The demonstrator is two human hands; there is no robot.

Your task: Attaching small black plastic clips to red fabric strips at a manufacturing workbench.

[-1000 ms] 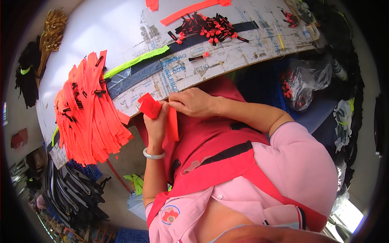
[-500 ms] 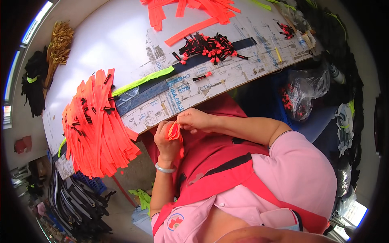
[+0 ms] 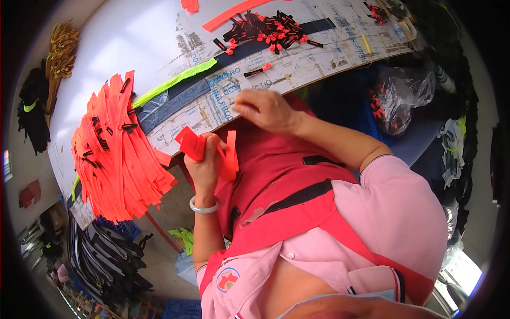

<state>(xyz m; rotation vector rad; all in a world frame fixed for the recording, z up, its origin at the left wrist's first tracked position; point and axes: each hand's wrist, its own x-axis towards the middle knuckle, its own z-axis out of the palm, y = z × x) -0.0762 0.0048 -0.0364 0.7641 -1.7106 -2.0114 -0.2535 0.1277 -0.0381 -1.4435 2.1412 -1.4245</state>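
With the left hand (image 3: 204,159) pinching red strips (image 3: 210,151) mid-frame and the right hand (image 3: 265,109) loosely curled above holding nothing, the folded strips may slip free.

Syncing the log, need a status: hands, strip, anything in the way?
Left hand shut on orange strip. Right hand empty, at board edge. Orange strip stack left of the grip, not in the way.

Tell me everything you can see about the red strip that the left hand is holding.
The bright red fabric strip looks like flat woven tape, thin and flexible. It is folded or bunched in the left hand, with one end sticking up to the left of the fingers and another length hanging on the right. It is held just below the edge of the worn work board. The right hand is apart from it.
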